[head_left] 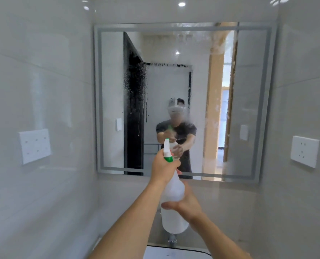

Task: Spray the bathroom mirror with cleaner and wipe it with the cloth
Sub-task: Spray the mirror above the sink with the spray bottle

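Around the neck of the spray bottle [174, 202], just under its green-and-white trigger head [167, 152], the fingers [174, 164] of the left hand [163, 168] are curled tight; whether one of them presses the trigger cannot be told, since the hand is seen from behind. Lower down, the right hand [188, 203] cups the translucent white body of the bottle from the right side, its thumb [169, 205] laid across the front and its other fingers wrapped behind, out of sight. Both bare forearms reach up from the bottom edge of the view, and the bottle stands nearly upright between them, its nozzle aimed at the mirror [185, 101].

That mirror hangs on the tiled wall straight ahead, a wide rectangle with a frosted band running inside its edge. Its glass is wet: droplets and thin runs streak the left part over the dark reflection, and a hazy film covers the upper middle and the right part. The person's reflection shows in the lower centre, arms held out with the bottle.

A white wall socket [34, 145] sits on the left wall and another socket [304, 151] on the right wall. Below the bottle, a chrome tap [172, 239] and the white rim of a basin [176, 253] show at the bottom edge.
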The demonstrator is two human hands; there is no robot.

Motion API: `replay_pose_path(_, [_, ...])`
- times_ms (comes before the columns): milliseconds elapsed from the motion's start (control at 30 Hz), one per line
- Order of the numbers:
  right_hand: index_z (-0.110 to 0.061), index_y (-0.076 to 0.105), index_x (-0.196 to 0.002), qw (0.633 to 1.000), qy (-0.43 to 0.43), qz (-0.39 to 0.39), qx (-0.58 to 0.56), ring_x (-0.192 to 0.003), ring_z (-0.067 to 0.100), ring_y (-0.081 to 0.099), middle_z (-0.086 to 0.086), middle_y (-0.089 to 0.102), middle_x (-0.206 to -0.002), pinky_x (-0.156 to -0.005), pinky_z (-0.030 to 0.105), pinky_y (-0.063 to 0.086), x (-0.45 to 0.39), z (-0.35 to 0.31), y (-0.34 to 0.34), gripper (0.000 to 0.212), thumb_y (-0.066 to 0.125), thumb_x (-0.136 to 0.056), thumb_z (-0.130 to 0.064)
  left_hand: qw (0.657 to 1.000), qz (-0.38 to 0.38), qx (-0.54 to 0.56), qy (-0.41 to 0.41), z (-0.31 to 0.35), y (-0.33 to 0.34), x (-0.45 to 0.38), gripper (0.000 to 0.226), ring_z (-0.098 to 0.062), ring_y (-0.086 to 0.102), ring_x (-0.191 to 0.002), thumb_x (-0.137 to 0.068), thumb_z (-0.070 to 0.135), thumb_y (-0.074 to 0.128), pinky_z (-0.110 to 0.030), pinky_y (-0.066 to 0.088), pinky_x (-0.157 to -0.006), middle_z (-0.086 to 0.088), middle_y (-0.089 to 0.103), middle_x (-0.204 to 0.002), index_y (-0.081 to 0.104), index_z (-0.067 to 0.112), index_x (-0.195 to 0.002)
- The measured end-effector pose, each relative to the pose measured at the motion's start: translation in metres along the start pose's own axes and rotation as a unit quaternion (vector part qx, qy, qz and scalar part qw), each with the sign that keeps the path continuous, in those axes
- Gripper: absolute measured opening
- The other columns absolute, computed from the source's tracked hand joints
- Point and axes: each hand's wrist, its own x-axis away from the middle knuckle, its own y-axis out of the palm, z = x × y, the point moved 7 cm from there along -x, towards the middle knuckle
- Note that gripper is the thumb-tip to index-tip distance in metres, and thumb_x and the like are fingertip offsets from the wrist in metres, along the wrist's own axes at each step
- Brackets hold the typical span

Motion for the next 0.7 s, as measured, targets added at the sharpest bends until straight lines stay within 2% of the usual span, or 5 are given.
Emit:
replay_pose_path(100, [-0.036,0.049,-0.115,1.0,-0.005,-0.025,0.003,-0.097,0.01,0.061,-0.009,0.064,-0.108,-0.07,0.027,0.048,-0.001,-0.005,0.026,0.075,0.083,-0.048,-0.03,1.0,0.029,0.002,-0.012,-0.008,-0.029,0.002,0.032,-0.02,0.063,-0.045,-0.08,-0.002,0.065,-0.054,0.061,-0.072,-0.006,0.06,-0.09,0.056,0.007,-0.109])
replay_pose_path(267, [-0.029,0.049,-0.119,0.997,-0.006,-0.071,0.018,-0.095,0.008,0.061,-0.008,0.064,-0.108,-0.071,0.029,0.049,-0.004,-0.005,0.072,0.077,0.088,-0.053,-0.028,0.997,0.076,-0.006,-0.021,-0.018,-0.08,0.008,0.026,-0.027,0.064,-0.056,-0.076,0.0,0.066,-0.036,0.055,-0.06,-0.01,0.06,-0.086,0.056,0.012,-0.097])
replay_pose_path(500, [-0.031,0.047,-0.113,0.995,-0.019,-0.091,0.026,-0.096,0.014,0.062,-0.008,0.064,-0.105,-0.082,0.041,0.054,-0.007,-0.019,0.122,0.075,0.087,-0.049,-0.032,0.994,0.11,-0.006,-0.02,-0.021,-0.133,0.011,0.026,-0.024,0.057,-0.049,-0.065,0.008,0.064,-0.036,0.053,-0.058,-0.007,0.054,-0.07,0.057,0.01,-0.089])
replay_pose_path(633, [-0.034,0.046,-0.113,0.994,-0.028,-0.107,0.024,-0.101,0.02,0.062,-0.005,0.063,-0.108,-0.088,0.049,0.055,-0.011,-0.03,0.144,0.081,0.083,-0.042,-0.042,0.994,0.109,0.002,-0.023,-0.02,-0.155,0.009,0.036,-0.023,0.063,-0.052,-0.075,0.002,0.066,-0.035,0.054,-0.061,-0.006,0.065,-0.103,0.06,0.01,-0.11])
replay_pose_path(700, [-0.033,0.046,-0.116,0.993,-0.035,-0.115,0.023,-0.101,0.02,0.062,-0.006,0.063,-0.108,-0.087,0.048,0.055,-0.012,-0.036,0.154,0.083,0.082,-0.042,-0.044,0.993,0.111,-0.004,-0.028,-0.02,-0.166,0.008,0.042,-0.025,0.068,-0.056,-0.076,0.004,0.067,-0.034,0.054,-0.061,-0.004,0.064,-0.109,0.06,0.013,-0.116])
